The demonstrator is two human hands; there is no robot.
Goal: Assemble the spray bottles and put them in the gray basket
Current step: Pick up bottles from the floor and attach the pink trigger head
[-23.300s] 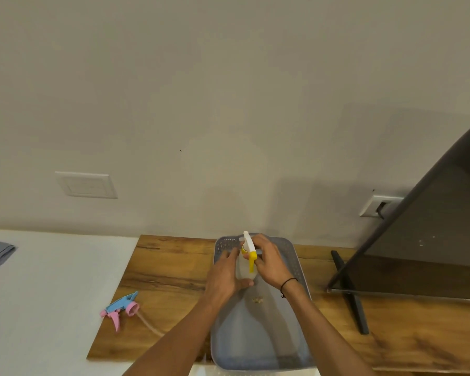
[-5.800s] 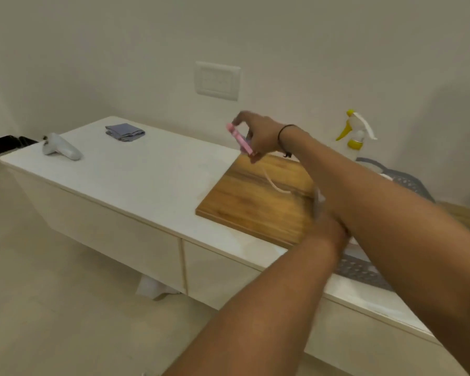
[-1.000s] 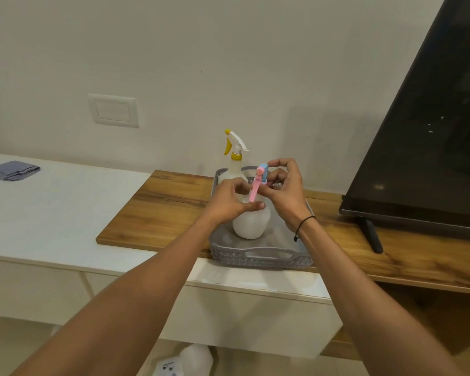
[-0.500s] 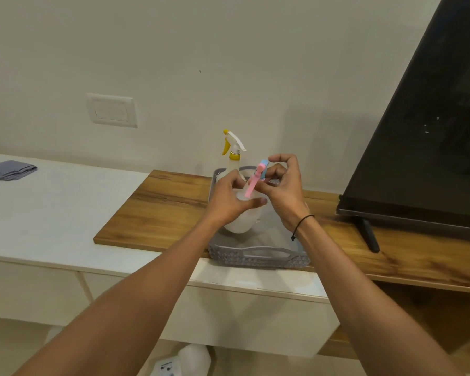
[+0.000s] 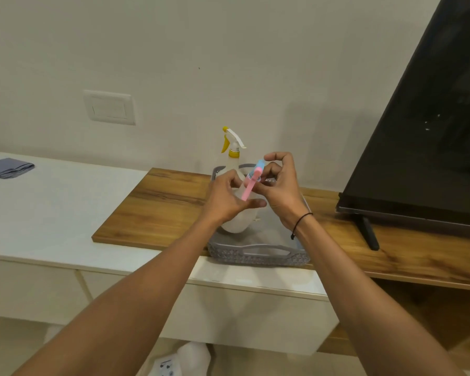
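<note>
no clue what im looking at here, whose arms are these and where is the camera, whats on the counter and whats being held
There is no machine here. The picture comes from a wide-angle camera worn on a person's head, looking forward and down, so the two bare arms reaching in from the bottom are that person's own.

The left hand grips a translucent white bottle above the gray basket. The right hand, with a black band at the wrist, pinches a pink and blue sprayer head at the bottle's neck. Whether it is fully screwed on cannot be told.

A finished bottle with a yellow and white sprayer stands at the far end of the basket. The basket sits partly on a wooden board on a white counter. A folded gray cloth lies far left, and a dark screen stands at right.
</note>
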